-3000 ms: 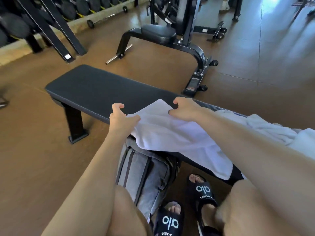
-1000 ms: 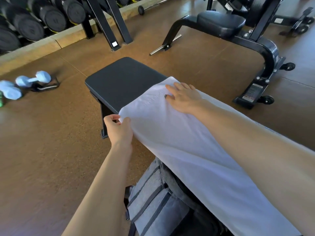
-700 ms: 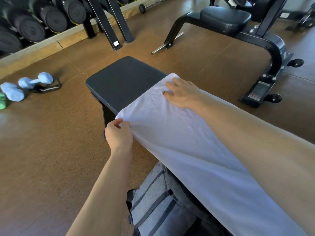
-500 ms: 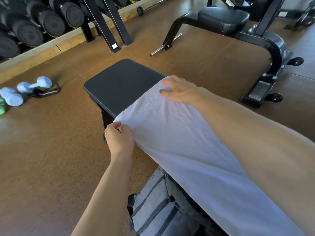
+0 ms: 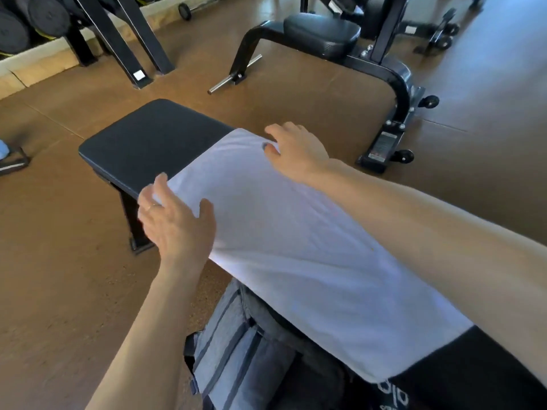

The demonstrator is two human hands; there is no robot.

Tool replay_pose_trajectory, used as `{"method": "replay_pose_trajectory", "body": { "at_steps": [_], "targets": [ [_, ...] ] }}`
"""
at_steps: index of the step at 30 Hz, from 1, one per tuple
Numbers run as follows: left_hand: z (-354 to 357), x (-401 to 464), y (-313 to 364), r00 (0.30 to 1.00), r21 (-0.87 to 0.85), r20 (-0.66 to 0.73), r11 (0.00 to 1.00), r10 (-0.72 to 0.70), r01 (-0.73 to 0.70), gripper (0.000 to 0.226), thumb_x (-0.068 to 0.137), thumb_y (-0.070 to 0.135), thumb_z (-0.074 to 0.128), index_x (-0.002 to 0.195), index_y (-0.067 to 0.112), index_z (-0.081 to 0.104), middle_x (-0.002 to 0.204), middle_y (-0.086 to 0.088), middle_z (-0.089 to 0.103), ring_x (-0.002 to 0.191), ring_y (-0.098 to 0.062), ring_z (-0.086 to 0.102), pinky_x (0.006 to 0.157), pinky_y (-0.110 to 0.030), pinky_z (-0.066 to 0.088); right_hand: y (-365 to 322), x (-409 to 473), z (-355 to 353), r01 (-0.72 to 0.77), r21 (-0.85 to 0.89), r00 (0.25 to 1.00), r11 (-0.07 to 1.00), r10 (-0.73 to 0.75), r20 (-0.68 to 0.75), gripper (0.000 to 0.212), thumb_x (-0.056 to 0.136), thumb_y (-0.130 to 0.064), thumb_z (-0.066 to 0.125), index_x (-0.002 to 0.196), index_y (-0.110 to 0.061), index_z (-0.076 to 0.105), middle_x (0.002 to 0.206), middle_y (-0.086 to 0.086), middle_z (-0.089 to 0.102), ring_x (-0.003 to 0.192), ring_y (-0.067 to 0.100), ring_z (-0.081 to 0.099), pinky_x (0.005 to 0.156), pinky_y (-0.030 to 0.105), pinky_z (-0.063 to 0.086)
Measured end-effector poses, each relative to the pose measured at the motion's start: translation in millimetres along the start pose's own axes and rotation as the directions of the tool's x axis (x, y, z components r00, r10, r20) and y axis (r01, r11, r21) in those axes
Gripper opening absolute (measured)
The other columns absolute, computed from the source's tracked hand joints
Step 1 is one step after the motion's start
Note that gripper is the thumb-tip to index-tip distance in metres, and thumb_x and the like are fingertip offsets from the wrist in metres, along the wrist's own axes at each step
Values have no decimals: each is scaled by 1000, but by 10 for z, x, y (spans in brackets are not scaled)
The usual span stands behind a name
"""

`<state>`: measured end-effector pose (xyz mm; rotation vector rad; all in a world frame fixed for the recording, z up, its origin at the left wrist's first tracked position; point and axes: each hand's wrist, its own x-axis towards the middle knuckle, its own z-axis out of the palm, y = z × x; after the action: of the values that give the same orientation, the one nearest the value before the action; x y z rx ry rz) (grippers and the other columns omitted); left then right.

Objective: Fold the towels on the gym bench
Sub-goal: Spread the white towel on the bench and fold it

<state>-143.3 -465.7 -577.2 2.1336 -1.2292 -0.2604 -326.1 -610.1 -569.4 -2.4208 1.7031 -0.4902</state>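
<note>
A white towel (image 5: 296, 241) lies spread flat along the black padded gym bench (image 5: 148, 143), its near edge hanging a little over the bench side. My left hand (image 5: 177, 223) rests at the towel's near-left corner with fingers spread, its fingertips on the cloth edge. My right hand (image 5: 296, 149) lies on the far-left corner, fingers curled down onto the cloth. My right forearm crosses over the towel and hides part of its far edge. The bench's left end is bare.
A grey striped bag (image 5: 236, 350) sits on the floor under the bench near my legs. A black weight machine (image 5: 340, 45) stands behind the bench. Black rack legs (image 5: 130, 45) and dumbbells are at the back left, on brown floor (image 5: 59, 261).
My left hand has let go of its pinch on the near corner and now lies with fingers spread. The right hand's fingers have curled at the far corner. The towel lies as before.
</note>
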Motion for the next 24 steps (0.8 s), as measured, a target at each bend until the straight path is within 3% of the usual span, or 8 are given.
{"method": "replay_pose_trajectory", "body": {
  "at_steps": [2, 4, 7, 10, 14, 19, 21, 24],
  "targets": [
    [15, -337, 252, 933, -124, 157, 944, 324, -307, 65, 95, 31, 67, 150, 15, 36, 152, -11, 35, 136, -31, 32, 109, -47, 35, 299, -341, -361, -138, 48, 989, 989, 136, 53, 40, 97, -29, 49, 134, -17, 51, 126, 11, 57, 115, 33, 55, 94, 43, 48],
    [36, -741, 483, 716, -268, 428, 834, 552, -483, 61, 93, 41, 68, 146, 22, 43, 147, 0, 41, 133, -21, 34, 107, -35, 35, 616, -754, -716, -323, 62, 939, 944, 312, 143, 34, 93, -23, 52, 125, -14, 57, 119, 9, 60, 108, 30, 57, 94, 42, 49],
    [100, -1283, 700, 328, -322, 702, 693, 632, -645, 59, 85, 56, 71, 133, 29, 49, 133, 9, 44, 124, -15, 36, 103, -31, 37, 898, -1362, -1114, -444, -25, 838, 896, 424, 344, 26, 89, -25, 56, 106, -9, 68, 115, 10, 66, 105, 30, 60, 92, 42, 51],
    [189, -1698, 826, 178, -216, 740, 481, 648, -850, 68, 75, 67, 72, 121, 23, 47, 118, 5, 43, 108, -19, 39, 86, -31, 35, 997, -1853, -1305, -528, 28, 734, 849, 439, 519, 32, 90, -30, 62, 119, -16, 65, 124, -1, 58, 115, 20, 55, 98, 37, 47],
    [241, -1866, 939, 213, -78, 723, 384, 658, -920, 65, 79, 63, 67, 118, 18, 41, 116, -1, 41, 107, -24, 41, 84, -35, 33, 1070, -2158, -1332, -544, -8, 692, 839, 454, 562, 68, 80, -36, 74, 140, -25, 45, 137, -10, 44, 129, 18, 45, 101, 36, 43],
    [128, -1707, 994, 234, -212, 779, 595, 582, -776, 22, 92, 34, 57, 101, 15, 52, 104, 2, 50, 97, -20, 49, 78, -33, 42, 1055, -2259, -1306, -579, 153, 788, 801, 500, 359, 16, 84, -18, 65, 76, -5, 58, 77, 2, 52, 73, 23, 49, 58, 31, 36],
    [77, -1632, 1006, 262, -247, 796, 688, 545, -682, 22, 99, 29, 49, 83, 14, 50, 90, 3, 50, 83, -16, 49, 67, -27, 35, 1060, -2256, -1400, -659, 343, 752, 669, 588, 297, 29, 87, -18, 66, 64, -9, 49, 66, 2, 43, 64, 21, 42, 54, 30, 29],
    [19, -1533, 972, 334, -269, 825, 836, 456, -477, 37, 105, 30, 42, 76, 7, 44, 77, 1, 46, 70, -14, 42, 64, -29, 30, 1129, -2283, -1465, -716, 585, 610, 381, 749, 259, 20, 85, -22, 70, 90, -4, 65, 78, 5, 57, 74, 25, 56, 62, 28, 38]
  ]
}}
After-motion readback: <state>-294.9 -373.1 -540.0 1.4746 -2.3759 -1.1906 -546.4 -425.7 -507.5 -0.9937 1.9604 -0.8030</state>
